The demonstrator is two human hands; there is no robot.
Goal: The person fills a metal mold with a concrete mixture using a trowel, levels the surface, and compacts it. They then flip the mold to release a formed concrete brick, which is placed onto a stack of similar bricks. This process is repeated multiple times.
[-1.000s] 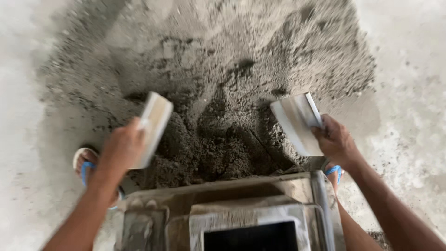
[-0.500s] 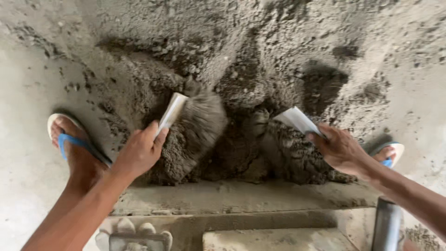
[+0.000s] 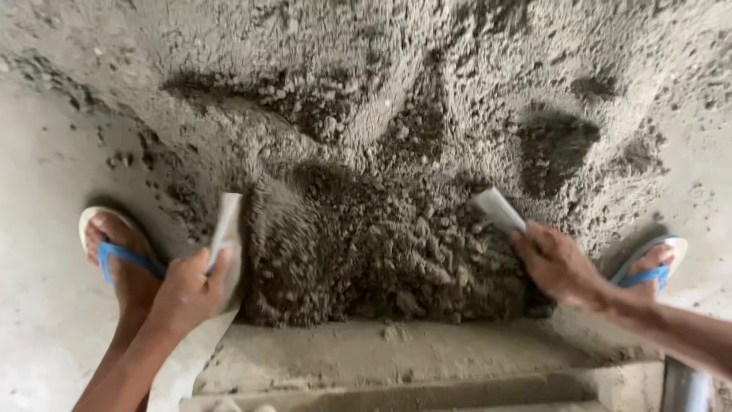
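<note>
A heap of damp grey sandy mortar (image 3: pixel 396 137) covers the concrete floor. My left hand (image 3: pixel 187 288) grips a flat pale board (image 3: pixel 226 229) set on edge against the left side of a scooped clump of mortar (image 3: pixel 381 259). My right hand (image 3: pixel 560 263) grips a second flat pale board (image 3: pixel 499 210), pressed into the clump's right side. The clump sits between the two boards, right against the edge of a grey mould frame (image 3: pixel 396 358) at the bottom.
My left foot in a blue-strapped sandal (image 3: pixel 118 255) stands left of the clump, my right foot in a matching sandal (image 3: pixel 648 267) at the right. A metal post (image 3: pixel 682 385) rises at the bottom right. Bare concrete floor (image 3: pixel 46 152) lies left of the heap.
Both hands have drawn the boards closer to me, dragging a clump of mortar up to the frame's edge. The view has tipped down and nearer to the heap.
</note>
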